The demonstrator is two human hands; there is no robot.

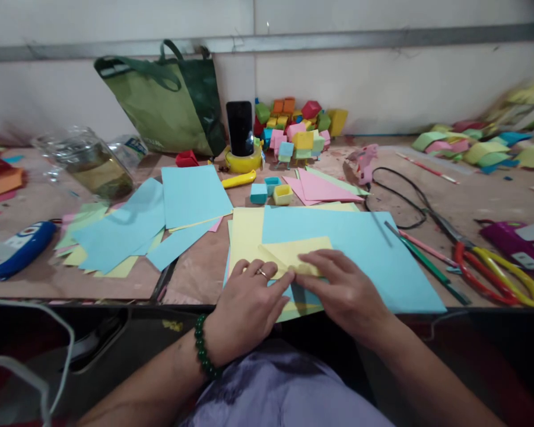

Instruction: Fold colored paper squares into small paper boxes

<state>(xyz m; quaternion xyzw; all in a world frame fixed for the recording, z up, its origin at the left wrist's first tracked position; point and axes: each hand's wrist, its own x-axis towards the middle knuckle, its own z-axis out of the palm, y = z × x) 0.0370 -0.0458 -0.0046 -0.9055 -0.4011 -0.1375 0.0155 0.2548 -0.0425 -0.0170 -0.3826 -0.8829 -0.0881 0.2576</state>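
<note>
Near the table's front edge, a yellow sheet of paper (296,252) lies partly folded on a large blue sheet (365,255). My left hand (247,305), with a ring and a green bead bracelet, rests on the fold's left side, fingers curled and pressing down. My right hand (342,287) presses the yellow paper's lower edge flat with its fingertips. Both hands pinch the crease where they meet. A paler yellow sheet (244,234) lies under the pile.
Loose blue sheets (196,193) and pink sheets (315,187) spread across the table. Small paper boxes (282,194), a phone on a yellow tape roll (240,133), a green bag (169,98), a glass jar (91,163), scissors (493,264), pencils (427,264) and piles of folded cubes (302,121) surround them.
</note>
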